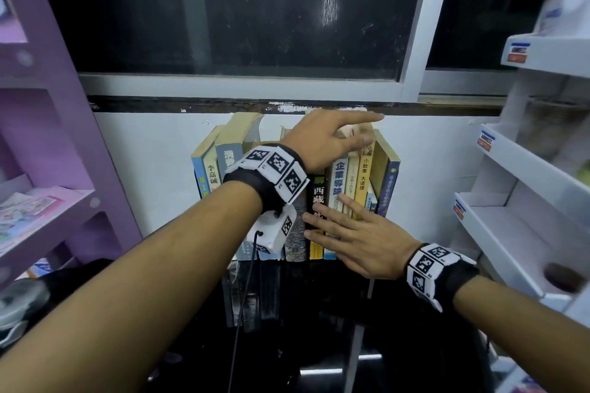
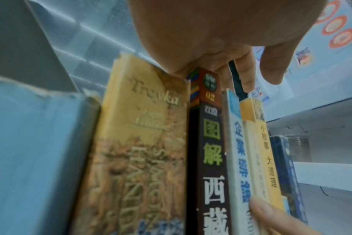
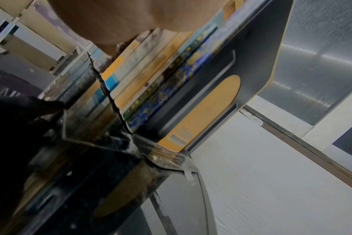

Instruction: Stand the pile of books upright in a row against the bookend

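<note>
A row of books [image 1: 338, 182] stands upright, spines toward me, on the black glossy table [image 1: 319, 322] by the white wall. My left hand [image 1: 329, 137] rests on the books' top edges with fingers stretched out; the left wrist view shows its fingers [image 2: 245, 74] touching the tops. My right hand [image 1: 351, 233] lies flat against the lower spines, fingers straight. At the row's right end stands the grey metal bookend [image 3: 259, 47], with a blue starry book [image 3: 171, 95] against it. The leftmost books [image 1: 217, 163] lean a little to the left.
A purple shelf unit [image 1: 48, 137] stands close on the left and white shelves [image 1: 526, 201] close on the right. A dark window [image 1: 239, 9] sits above the wall ledge. A black cable [image 1: 242, 313] hangs from my left wrist over the table.
</note>
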`<state>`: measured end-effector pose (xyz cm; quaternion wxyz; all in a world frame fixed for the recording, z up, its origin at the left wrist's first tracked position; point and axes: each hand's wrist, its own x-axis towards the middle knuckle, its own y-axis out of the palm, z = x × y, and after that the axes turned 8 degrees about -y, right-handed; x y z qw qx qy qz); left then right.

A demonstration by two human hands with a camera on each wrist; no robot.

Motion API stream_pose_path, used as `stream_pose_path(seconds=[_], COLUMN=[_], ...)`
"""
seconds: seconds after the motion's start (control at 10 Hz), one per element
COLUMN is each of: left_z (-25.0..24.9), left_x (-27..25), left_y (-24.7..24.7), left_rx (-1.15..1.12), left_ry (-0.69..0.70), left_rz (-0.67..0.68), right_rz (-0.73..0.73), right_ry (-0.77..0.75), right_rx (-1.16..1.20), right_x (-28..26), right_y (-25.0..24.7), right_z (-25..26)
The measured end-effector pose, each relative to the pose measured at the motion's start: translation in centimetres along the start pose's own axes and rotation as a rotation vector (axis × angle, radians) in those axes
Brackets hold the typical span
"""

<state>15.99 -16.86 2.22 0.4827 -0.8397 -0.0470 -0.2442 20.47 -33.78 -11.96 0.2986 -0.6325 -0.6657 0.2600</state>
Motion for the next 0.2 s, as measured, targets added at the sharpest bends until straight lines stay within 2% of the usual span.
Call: stream_pose_path(seconds=[0.1, 0.2], left_z=[0.1, 1.1], left_x=[-1.6, -3.7], left_y=[-1.4, -2.6], left_rx=[-0.031, -0.072], left_ry=[0.007, 0.001], left_rz=[-0.047, -0.162], right_rz=[0.005, -0.004], right_ry=[0.015, 0.067], right_rx=[0.009, 0.007], right_x=[-0.3, -0.6], right_y=[-1.0, -2.7], right_z=[0.3, 0.9])
